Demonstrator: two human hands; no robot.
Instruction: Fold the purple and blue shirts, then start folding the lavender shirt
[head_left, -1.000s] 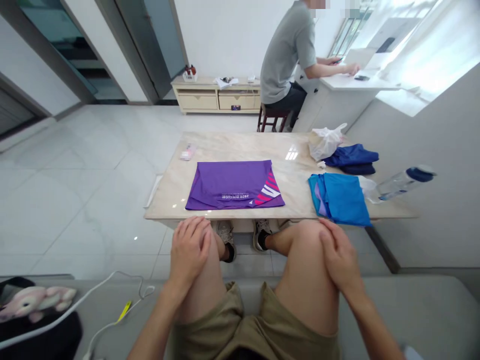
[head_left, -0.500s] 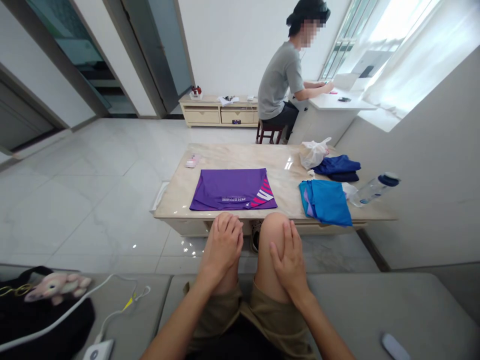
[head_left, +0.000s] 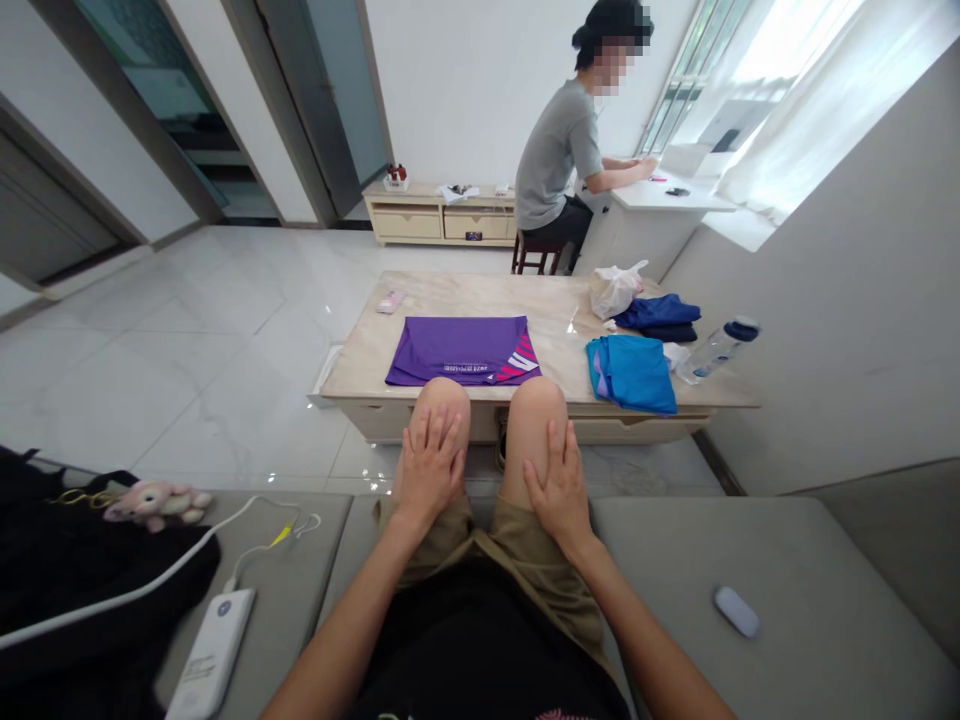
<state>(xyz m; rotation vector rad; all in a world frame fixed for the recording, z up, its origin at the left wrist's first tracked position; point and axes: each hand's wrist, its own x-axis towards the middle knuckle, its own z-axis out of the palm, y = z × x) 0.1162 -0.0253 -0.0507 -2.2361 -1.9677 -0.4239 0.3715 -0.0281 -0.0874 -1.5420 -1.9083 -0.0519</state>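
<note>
I sit on a grey sofa (head_left: 787,590) with both knees together. My left hand (head_left: 429,466) lies flat on my left thigh, fingers stretched out, holding nothing. My right hand (head_left: 556,484) rests flat on my right thigh, also empty. Ahead stands a low marble table (head_left: 480,295). A folded purple shirt (head_left: 461,350) lies on it just beyond my knees. A folded blue garment (head_left: 628,372) lies to its right.
A dark blue garment (head_left: 660,315), a white plastic bag (head_left: 613,290) and a water bottle (head_left: 716,348) sit at the table's right. A white power bank (head_left: 214,645) with cable and a black bag (head_left: 82,570) lie on the sofa left. A person sits at a white desk (head_left: 667,200) behind.
The view pulled back from the table and my knees came together. Both hands slid from my kneecaps up onto my thighs.
</note>
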